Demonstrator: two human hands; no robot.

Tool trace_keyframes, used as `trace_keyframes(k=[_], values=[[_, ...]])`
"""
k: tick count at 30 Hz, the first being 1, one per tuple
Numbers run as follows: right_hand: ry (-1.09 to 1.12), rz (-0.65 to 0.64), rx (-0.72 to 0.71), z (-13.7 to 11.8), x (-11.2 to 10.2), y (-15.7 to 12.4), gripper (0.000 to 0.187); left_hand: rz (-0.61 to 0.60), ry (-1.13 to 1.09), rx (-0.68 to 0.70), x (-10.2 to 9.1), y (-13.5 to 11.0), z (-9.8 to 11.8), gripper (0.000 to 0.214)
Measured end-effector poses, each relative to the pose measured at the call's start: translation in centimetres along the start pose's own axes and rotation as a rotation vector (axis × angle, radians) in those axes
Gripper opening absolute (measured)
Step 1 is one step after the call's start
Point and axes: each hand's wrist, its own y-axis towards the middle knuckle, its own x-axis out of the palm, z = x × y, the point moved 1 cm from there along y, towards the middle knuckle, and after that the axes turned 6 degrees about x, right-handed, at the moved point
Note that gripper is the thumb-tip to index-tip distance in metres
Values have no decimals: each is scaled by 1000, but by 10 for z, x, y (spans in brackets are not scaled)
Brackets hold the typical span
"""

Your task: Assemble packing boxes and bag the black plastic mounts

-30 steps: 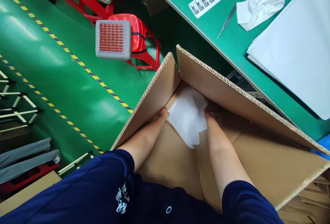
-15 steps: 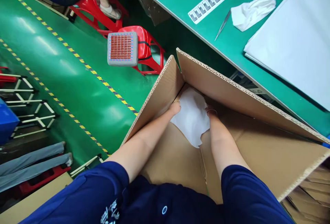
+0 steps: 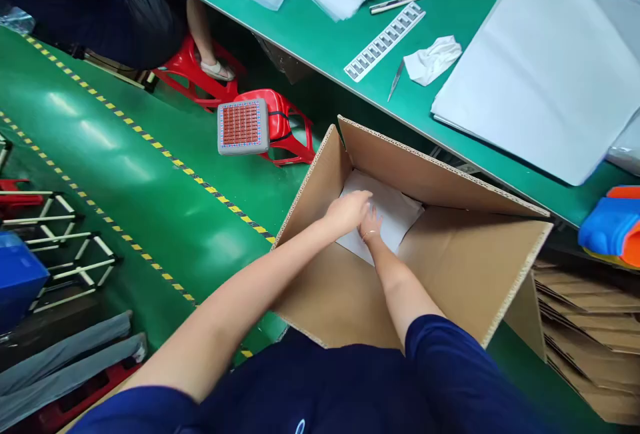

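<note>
A tall open cardboard box (image 3: 440,274) stands in front of me, its flaps raised. A white sheet (image 3: 400,211), looking like paper or thin foam, lies low inside against the far corner. My left hand (image 3: 349,211) is over the sheet's left part, fingers stretched toward the right and holding nothing that I can see. Just beside it, my right hand (image 3: 371,223) rests on the sheet with its fingers spread. The two hands are close together and partly overlap in view. Part of the sheet is hidden under them.
Along the far side runs a green table (image 3: 320,54) with large white sheets (image 3: 530,81), a white cloth (image 3: 433,61), tweezers (image 3: 395,81) and a label strip (image 3: 385,42). Red stools (image 3: 293,129) and a seated person (image 3: 135,14) are at left. Flattened cardboard (image 3: 595,334) is stacked at right.
My hands have moved from opposite edges of the sheet to its middle, close together. The sheet, bulging before, now lies flatter. My view has shifted, showing more of the table.
</note>
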Motion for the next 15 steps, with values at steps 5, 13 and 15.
trace_keyframes(k=[5, 13, 15], values=[[28, -104, 11, -3, 23, 8, 68, 578, 145, 389, -70, -119, -19, 45], [45, -81, 102, 45, 14, 6, 48, 368, -55, -13, -3, -140, -93, 54], [50, -109, 143, 48, 3, -1, 41, 361, -89, -28, 2, -132, -92, 47]])
